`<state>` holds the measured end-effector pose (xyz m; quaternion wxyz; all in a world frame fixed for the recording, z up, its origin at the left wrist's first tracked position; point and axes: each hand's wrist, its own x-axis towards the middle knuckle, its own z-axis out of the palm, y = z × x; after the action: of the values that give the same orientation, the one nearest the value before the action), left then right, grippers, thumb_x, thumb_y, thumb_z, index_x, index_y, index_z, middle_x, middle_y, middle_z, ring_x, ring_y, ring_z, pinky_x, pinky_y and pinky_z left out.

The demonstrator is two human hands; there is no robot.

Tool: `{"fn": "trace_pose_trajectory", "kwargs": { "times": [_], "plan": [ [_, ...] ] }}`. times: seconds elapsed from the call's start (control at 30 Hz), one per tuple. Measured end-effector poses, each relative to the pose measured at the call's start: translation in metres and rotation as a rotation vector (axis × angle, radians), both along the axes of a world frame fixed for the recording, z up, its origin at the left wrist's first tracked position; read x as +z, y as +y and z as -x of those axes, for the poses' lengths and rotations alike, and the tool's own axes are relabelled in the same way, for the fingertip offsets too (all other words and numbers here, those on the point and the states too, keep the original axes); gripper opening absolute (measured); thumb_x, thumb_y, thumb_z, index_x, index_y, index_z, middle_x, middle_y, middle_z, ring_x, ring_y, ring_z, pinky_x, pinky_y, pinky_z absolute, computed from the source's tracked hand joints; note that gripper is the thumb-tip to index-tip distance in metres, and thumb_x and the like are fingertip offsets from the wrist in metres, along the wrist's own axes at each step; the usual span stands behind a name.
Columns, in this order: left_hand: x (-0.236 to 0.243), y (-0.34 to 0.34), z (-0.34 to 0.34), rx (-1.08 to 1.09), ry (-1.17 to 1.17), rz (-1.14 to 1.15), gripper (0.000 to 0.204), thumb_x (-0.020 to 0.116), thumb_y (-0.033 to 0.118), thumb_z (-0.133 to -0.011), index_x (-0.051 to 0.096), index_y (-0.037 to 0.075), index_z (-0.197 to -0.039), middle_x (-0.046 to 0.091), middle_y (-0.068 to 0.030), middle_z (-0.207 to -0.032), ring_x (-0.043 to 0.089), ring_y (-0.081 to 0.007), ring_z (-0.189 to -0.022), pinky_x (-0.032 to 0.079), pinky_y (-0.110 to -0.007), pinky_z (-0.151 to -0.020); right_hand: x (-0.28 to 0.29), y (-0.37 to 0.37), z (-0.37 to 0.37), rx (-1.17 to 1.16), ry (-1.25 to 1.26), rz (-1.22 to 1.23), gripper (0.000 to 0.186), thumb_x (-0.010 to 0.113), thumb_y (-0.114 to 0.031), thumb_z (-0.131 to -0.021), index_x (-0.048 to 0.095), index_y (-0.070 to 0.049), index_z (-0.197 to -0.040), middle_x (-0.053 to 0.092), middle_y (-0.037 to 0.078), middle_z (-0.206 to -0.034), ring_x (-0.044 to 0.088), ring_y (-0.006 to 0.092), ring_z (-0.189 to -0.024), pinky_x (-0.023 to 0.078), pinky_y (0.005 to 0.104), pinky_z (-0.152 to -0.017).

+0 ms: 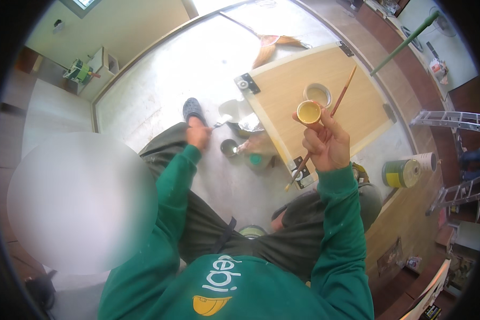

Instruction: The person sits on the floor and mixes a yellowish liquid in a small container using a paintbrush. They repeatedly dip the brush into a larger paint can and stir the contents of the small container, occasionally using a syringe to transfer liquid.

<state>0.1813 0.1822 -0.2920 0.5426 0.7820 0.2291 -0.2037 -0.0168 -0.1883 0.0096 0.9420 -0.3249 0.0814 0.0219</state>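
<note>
My right hand (328, 144) is raised over the wooden panel. Its fingers grip a small round cup (309, 112) of yellowish paint, and a thin paintbrush (345, 90) slants through the same hand with its bristles pointing down toward me. My left hand (199, 137) is low beside my knee, closed around a thin tool with a pale, spoon-like end (225, 118). Close by on the floor are an open dark tin (229, 148), a crumpled silvery piece (250, 123) and a container with a green cap (256, 159).
A light wooden panel (288, 80) with dark metal fittings lies ahead, bearing a tape roll (319, 92). A broom (272, 49) lies beyond. Paint cans (401, 173), a green pole (405, 42) and aluminium ladders (453, 120) are on the right. A blurred round patch hides the left.
</note>
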Motion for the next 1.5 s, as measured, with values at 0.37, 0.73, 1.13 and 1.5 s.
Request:
{"fn": "trace_pose_trajectory", "kwargs": {
  "times": [0.37, 0.73, 1.13, 1.5],
  "plan": [
    [0.015, -0.016, 0.012, -0.445, -0.591, -0.346, 0.019, 0.065, 0.022, -0.092, 0.071, 0.007, -0.081, 0.068, -0.0131, -0.076, 0.066, -0.0277, -0.071, 0.05, -0.039, -0.064, -0.001, -0.004, 0.004, -0.02, -0.014, 0.0, 0.038, 0.051, -0.031, -0.107, 0.058, -0.008, -0.136, 0.068, 0.029, -0.121, 0.035, 0.0066, -0.046, 0.028, 0.0212, -0.044],
    [0.109, -0.024, 0.057, -0.769, -0.74, -0.769, 0.023, 0.063, 0.026, -0.091, 0.068, 0.006, -0.083, 0.069, -0.0223, -0.079, 0.07, -0.0412, -0.078, 0.054, -0.053, -0.072, -0.001, -0.003, 0.001, -0.016, -0.025, 0.007, 0.038, 0.049, -0.031, -0.107, 0.057, -0.007, -0.136, 0.068, 0.029, -0.121, 0.035, 0.006, -0.046, 0.028, 0.0207, -0.044],
    [0.119, -0.019, 0.043, -0.62, -0.779, -0.551, 0.013, 0.063, 0.022, -0.089, 0.07, 0.011, -0.088, 0.069, -0.0178, -0.076, 0.068, -0.039, -0.073, 0.054, -0.049, -0.067, 0.001, -0.005, 0.006, -0.048, 0.023, 0.026, 0.038, 0.051, -0.032, -0.107, 0.058, -0.008, -0.136, 0.067, 0.029, -0.122, 0.035, 0.0063, -0.046, 0.027, 0.0208, -0.045],
    [0.074, -0.001, 0.032, -0.047, 0.052, 0.256, 0.03, 0.06, 0.028, -0.103, 0.063, 0.007, -0.082, 0.056, 0.0003, -0.069, 0.05, -0.0151, -0.052, 0.04, -0.034, -0.046, -0.004, 0.008, -0.004, -0.032, 0.055, -0.003, 0.032, 0.056, -0.026, -0.104, 0.06, -0.005, -0.127, 0.072, 0.027, -0.112, 0.036, 0.0063, -0.045, 0.029, 0.0208, -0.043]
  ]
}}
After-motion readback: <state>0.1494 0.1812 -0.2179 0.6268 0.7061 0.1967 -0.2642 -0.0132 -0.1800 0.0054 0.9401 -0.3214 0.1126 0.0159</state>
